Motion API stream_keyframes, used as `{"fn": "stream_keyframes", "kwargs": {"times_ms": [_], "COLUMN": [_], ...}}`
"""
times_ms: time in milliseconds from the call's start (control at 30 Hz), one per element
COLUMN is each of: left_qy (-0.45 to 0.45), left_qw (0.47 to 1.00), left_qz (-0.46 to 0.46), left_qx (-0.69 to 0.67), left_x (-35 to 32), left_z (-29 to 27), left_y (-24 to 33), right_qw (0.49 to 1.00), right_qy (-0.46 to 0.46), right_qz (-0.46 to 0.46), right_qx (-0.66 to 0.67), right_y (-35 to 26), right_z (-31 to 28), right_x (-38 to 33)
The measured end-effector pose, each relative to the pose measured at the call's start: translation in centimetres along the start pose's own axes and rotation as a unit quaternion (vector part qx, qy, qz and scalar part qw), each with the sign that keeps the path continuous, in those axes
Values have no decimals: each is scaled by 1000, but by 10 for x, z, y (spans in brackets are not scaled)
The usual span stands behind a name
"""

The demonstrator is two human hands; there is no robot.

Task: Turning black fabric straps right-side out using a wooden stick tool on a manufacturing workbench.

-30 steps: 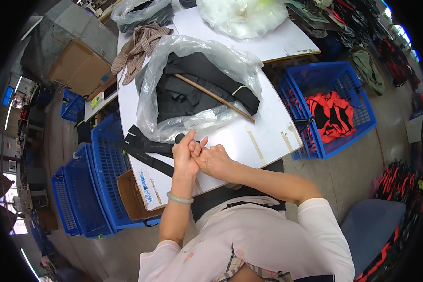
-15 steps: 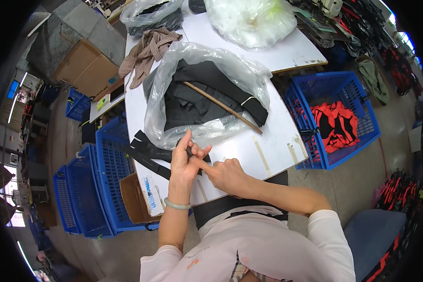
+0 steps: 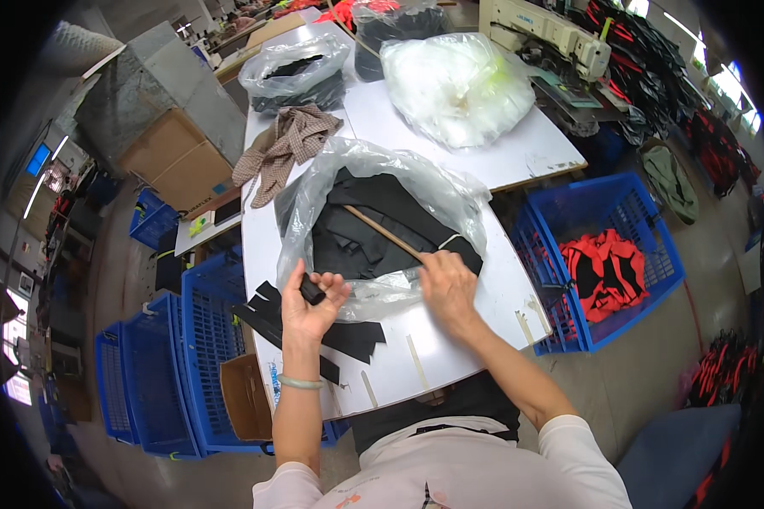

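My left hand (image 3: 308,307) is closed, palm up, around a small black piece (image 3: 312,290), like a rolled or folded strip of fabric. On the right, the fingers of my right hand (image 3: 450,288) are curled around the near end of a thin wooden stick (image 3: 382,229). This stick slants over black fabric pieces (image 3: 348,237) in an open clear plastic bag (image 3: 293,222). One black fabric bundle at the bag's right side has a pale band around it. Below my left hand, flat black fabric strips (image 3: 361,338) lie on the white table (image 3: 399,360).
A checked cloth (image 3: 289,148) lies left of the bag. Farther back are another bag of black pieces (image 3: 301,81) and a bulging white bag (image 3: 458,89). Blue crates stand beside the table, the right crate (image 3: 603,327) holding red and black fabric. A sewing machine (image 3: 543,34) is at far right.
My right hand has left my left hand and moved up and right onto the stick's end. My left hand has moved slightly left, still holding the black piece. The view has tilted up.
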State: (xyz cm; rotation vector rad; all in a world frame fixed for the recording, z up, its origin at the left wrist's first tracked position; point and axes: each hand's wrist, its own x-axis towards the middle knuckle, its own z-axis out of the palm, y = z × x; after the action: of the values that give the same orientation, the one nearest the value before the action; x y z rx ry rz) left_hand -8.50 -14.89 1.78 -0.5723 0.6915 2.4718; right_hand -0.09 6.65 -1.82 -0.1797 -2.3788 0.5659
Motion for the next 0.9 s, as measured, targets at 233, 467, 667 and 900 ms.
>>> {"fn": "stream_keyframes", "kwargs": {"times_ms": [233,467,667,900], "left_qy": [19,26,22,-27], "left_qw": [998,995,993,976], "left_qz": [-35,29,49,213], "left_qx": [-47,-90,-103,28], "left_x": [-4,-1,-4,-12], "left_z": [14,12,16,18], "left_y": [-3,25,17,12], "right_qw": [994,899,908,908], "right_qy": [-68,-253,-251,-243], "right_qz": [-31,166,161,159], "right_qx": [-78,318,295,302], "right_y": [30,9,-4,-25], "right_z": [22,-95,-109,-125], "right_x": [-49,-99,-106,-97]}}
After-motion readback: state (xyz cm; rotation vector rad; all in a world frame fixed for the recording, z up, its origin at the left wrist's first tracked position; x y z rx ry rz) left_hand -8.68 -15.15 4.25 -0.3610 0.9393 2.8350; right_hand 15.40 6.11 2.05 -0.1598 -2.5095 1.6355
